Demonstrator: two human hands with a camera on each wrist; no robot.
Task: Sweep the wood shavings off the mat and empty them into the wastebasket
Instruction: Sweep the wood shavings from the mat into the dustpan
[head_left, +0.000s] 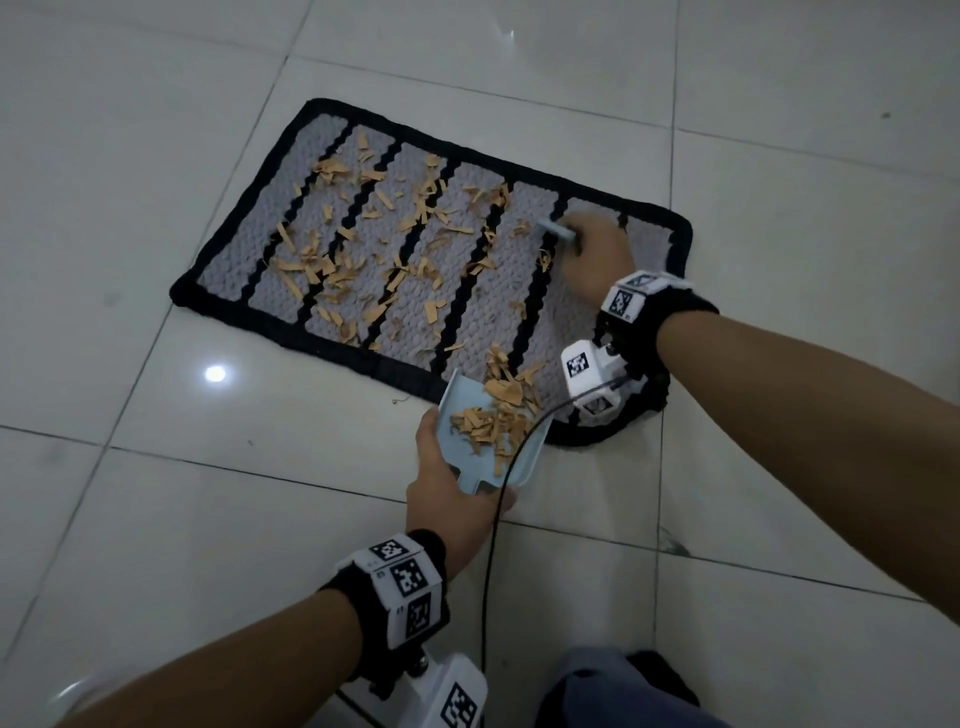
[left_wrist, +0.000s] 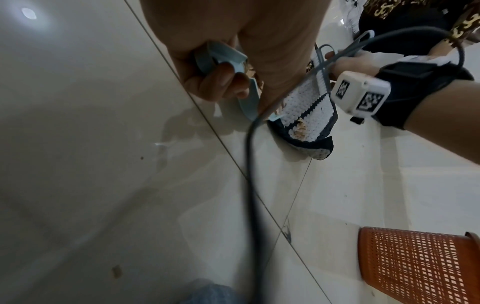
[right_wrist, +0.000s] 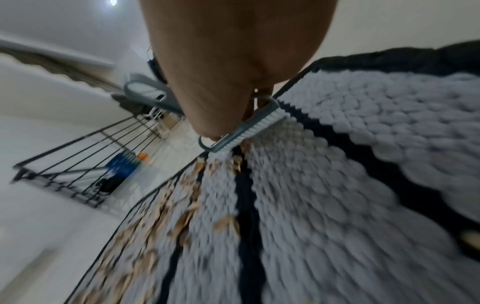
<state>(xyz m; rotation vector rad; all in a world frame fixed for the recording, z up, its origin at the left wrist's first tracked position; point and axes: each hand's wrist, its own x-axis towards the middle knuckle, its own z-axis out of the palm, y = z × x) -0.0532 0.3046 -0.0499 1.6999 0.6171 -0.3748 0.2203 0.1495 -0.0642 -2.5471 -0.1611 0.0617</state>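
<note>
Tan wood shavings (head_left: 363, 249) lie scattered over a grey knitted mat (head_left: 524, 306) with black stripes and a black border, spread flat on a pale tiled floor (head_left: 156, 493). More shavings sit heaped in a light blue dustpan (head_left: 467, 410), whose open lip rests on the mat's near edge. The left hand (head_left: 447, 483) grips the dustpan's handle, fingers curled round it. The right hand (head_left: 597, 260) reaches across the mat's right part, its fingers closed on a small grey-blue brush (right_wrist: 244, 127) whose white bristles touch the mat just beside a black stripe. An orange mesh wastebasket (left_wrist: 420, 265) stands on the floor, well apart from the mat, seen only in the left wrist view.
</note>
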